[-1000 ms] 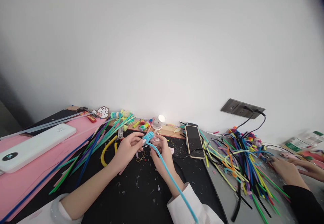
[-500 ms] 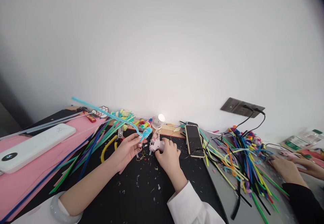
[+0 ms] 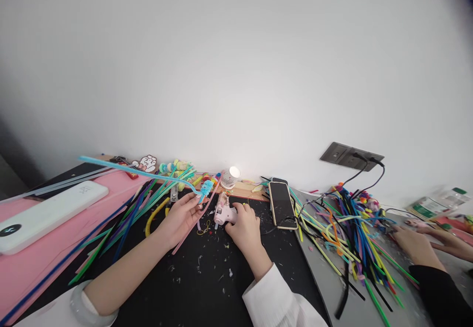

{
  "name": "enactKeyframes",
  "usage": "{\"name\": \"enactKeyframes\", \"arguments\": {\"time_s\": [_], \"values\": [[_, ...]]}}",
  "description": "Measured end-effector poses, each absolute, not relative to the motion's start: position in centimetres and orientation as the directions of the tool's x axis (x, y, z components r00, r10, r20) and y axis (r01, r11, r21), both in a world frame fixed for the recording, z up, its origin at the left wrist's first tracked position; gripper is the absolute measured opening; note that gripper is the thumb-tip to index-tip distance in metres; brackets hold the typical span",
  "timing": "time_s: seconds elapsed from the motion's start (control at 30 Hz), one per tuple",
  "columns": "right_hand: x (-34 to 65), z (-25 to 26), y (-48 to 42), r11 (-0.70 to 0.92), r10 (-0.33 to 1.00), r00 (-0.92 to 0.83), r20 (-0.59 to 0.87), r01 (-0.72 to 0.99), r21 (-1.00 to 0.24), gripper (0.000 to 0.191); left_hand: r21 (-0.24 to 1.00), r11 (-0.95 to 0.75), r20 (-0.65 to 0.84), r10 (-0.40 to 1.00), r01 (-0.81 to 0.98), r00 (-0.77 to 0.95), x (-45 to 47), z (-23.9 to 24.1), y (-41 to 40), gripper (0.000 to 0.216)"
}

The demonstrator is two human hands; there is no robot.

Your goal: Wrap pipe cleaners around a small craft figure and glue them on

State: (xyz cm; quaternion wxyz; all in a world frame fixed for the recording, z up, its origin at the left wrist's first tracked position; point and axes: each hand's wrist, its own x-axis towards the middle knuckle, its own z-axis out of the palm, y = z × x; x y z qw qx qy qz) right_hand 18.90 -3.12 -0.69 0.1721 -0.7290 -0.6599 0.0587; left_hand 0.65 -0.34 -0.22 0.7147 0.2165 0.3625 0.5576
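My left hand (image 3: 183, 220) is closed, with its fingertips pinching a light blue pipe cleaner. The coiled part of this pipe cleaner (image 3: 204, 189) stands above my fingers, and its long straight tail stretches out to the left. A pink pipe cleaner (image 3: 192, 226) runs slantwise beside the same fingers; I cannot tell if they hold it. On the black mat (image 3: 207, 287), my right hand (image 3: 245, 229) is wrapped around the handle of a pale pink glue gun (image 3: 222, 214). The gun's nozzle is close to a small lit white cup-shaped lamp (image 3: 230, 178).
A phone (image 3: 283, 205) lies right of my right hand. Loose pipe cleaners (image 3: 354, 238) cover the grey mat, near another person's hands (image 3: 417, 245). To the left are a white power bank (image 3: 55, 213) and a pink sheet (image 3: 107, 209). Wall sockets (image 3: 343, 155) hold two plugs.
My left hand has shifted slightly left, and the blue coil has turned more upright while its tail swung lower. More of the pink pipe cleaner shows now. My right hand stays on the glue gun.
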Motion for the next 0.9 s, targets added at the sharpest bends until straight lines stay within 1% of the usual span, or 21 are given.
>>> {"name": "enactKeyframes", "arguments": {"time_s": [0.07, 0.17, 0.37, 0.47, 0.53, 0.6, 0.67, 0.8, 0.9], "values": [[19.0, -0.6, -3.1, -0.059, 0.984, 0.111, 0.139, 0.941, -0.332, 0.048, 0.708, 0.28, -0.278, 0.954, -0.649, 0.108, 0.7, -0.3, -0.2, 0.014], [19.1, -0.5, -3.1, -0.049, 0.983, 0.11, 0.146, 0.927, -0.372, 0.042, 0.71, 0.268, -0.269, 0.958, -0.651, 0.101, 0.7, -0.5, 0.0, 0.012], [19.1, -0.8, -3.2, -0.038, 0.976, 0.129, 0.176, 0.896, -0.443, 0.019, 0.728, 0.203, -0.249, 0.968, -0.655, 0.023, 0.8, -0.5, 0.2, 0.012], [19.2, -1.0, -3.0, -0.011, 0.976, 0.122, 0.179, 0.853, -0.522, 0.012, 0.747, 0.184, -0.248, 0.969, -0.638, -0.011, 0.7, -0.6, 0.3, 0.012], [19.3, -1.3, -2.8, 0.049, 0.974, 0.098, 0.206, 0.792, -0.608, 0.012, 0.762, 0.178, -0.246, 0.969, -0.622, -0.024, 0.6, -0.8, 0.4, 0.011], [19.3, -1.6, -2.6, 0.151, 0.959, 0.064, 0.276, 0.71, -0.688, 0.014, 0.774, 0.179, -0.243, 0.97, -0.608, -0.024, 0.5, -1.2, 0.5, 0.011], [19.2, -1.9, -2.5, 0.248, 0.939, 0.035, 0.344, 0.624, -0.741, 0.016, 0.778, 0.185, -0.242, 0.97, -0.6, -0.015, 0.5, -1.5, 0.6, 0.01], [19.0, -1.9, -2.6, 0.356, 0.913, -0.009, 0.409, 0.508, -0.784, 0.022, 0.784, 0.188, -0.243, 0.97, -0.591, -0.014, 0.6, -1.7, 0.6, 0.009], [18.8, -1.7, -2.8, 0.386, 0.906, -0.057, 0.419, 0.514, -0.766, 0.026, 0.781, 0.186, -0.255, 0.967, -0.596, -0.033, 0.7, -1.3, 0.5, 0.012]]}}
